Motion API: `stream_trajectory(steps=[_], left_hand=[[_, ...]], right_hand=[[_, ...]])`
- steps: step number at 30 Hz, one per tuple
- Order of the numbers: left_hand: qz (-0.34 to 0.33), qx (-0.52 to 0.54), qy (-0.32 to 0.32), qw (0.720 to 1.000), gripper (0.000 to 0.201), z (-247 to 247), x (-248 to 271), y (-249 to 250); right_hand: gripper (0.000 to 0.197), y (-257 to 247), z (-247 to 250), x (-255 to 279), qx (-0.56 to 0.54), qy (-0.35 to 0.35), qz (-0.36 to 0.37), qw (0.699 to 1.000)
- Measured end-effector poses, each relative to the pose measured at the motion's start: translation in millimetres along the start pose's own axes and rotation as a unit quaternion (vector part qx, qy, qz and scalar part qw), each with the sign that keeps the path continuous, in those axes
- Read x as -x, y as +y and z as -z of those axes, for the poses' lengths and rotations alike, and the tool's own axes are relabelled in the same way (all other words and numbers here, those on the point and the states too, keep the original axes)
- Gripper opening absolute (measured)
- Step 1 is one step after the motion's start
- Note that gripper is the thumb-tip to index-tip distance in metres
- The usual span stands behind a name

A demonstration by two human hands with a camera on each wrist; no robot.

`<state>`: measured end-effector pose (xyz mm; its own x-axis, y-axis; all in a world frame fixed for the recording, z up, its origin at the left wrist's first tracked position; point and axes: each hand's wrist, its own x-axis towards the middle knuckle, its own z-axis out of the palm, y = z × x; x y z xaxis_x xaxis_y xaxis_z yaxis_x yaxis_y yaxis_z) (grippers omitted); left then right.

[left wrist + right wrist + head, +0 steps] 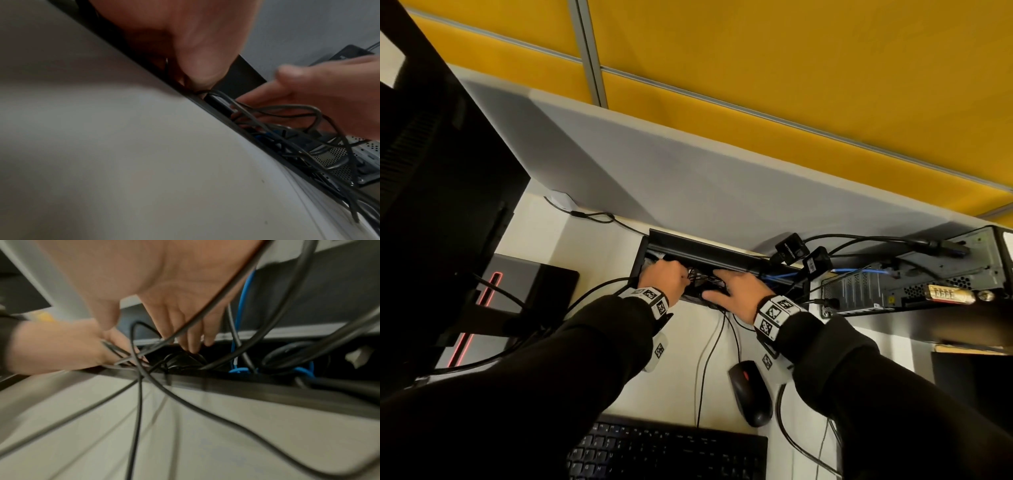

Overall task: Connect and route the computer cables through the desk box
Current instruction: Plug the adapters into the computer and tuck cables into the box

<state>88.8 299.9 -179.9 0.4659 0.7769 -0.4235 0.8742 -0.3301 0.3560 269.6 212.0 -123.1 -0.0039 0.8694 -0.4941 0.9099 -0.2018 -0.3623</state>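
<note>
Head view: both hands are in the open desk box [709, 255] at the desk's back edge. Left wrist view: left hand [185, 40] looks pinched on thin black cables [207, 93], though it's blurry. Right wrist view: right hand [164, 288] has straight fingers down among the cables.

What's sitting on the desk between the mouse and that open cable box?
Only bare white desk crossed by thin black cables, which run from the black mouse and keyboard up to the desk box. The head view shows this.
</note>
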Motion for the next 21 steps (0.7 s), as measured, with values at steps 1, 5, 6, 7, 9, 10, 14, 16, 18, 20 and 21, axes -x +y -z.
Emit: stream_trajectory(steps=[1, 5, 6, 7, 9, 10, 14, 16, 18, 20, 21], left_hand=[[0.015, -0.017, -0.010, 1.000, 0.019, 0, -2, 2], [0.056, -0.033, -0.040, 0.997, 0.014, 5, -10, 8], [0.057, -0.035, -0.043, 0.997, 0.015, 5, -12, 9], [0.056, -0.034, -0.044, 0.997, 0.016, 6, -13, 9], [0.065, -0.029, -0.041, 0.997, 0.017, 5, -16, 8], [0.076, -0.021, -0.038, 0.996, 0.017, 4, -17, 7], [0.079, 0.023, -0.049, 0.995, 0.020, 2, -19, 5], [0.058, 0.048, -0.071, 0.995, 0.020, 3, -18, 2], [0.045, 0.051, -0.080, 0.994, 0.022, 2, -16, 0], [0.049, 0.045, -0.086, 0.994, 0.027, 0, -15, 2], [0.061, 0.048, -0.092, 0.993, 0.029, -1, -16, 4]], right_hand=[[0.063, -2, 3, 10, 0.009, 0.008, 0.025, 1.000], [0.038, 5, -9, 18, 0.058, -0.006, 0.048, 0.997], [0.030, 6, -11, 15, 0.040, -0.006, 0.020, 0.999], [0.025, 9, -13, 11, 0.023, -0.005, -0.012, 1.000], [0.021, 10, -9, 4, 0.000, 0.000, -0.069, 0.998], [0.020, 12, -7, 1, -0.005, 0.002, -0.094, 0.996], [0.024, 22, -1, -10, 0.079, 0.010, -0.174, 0.981], [0.025, 21, -2, -15, 0.109, 0.009, -0.186, 0.976], [0.024, 16, -4, -16, 0.143, 0.002, -0.183, 0.973], [0.023, 12, -7, -16, 0.187, -0.002, -0.165, 0.968], [0.023, 11, -7, -16, 0.208, -0.010, -0.156, 0.965]])
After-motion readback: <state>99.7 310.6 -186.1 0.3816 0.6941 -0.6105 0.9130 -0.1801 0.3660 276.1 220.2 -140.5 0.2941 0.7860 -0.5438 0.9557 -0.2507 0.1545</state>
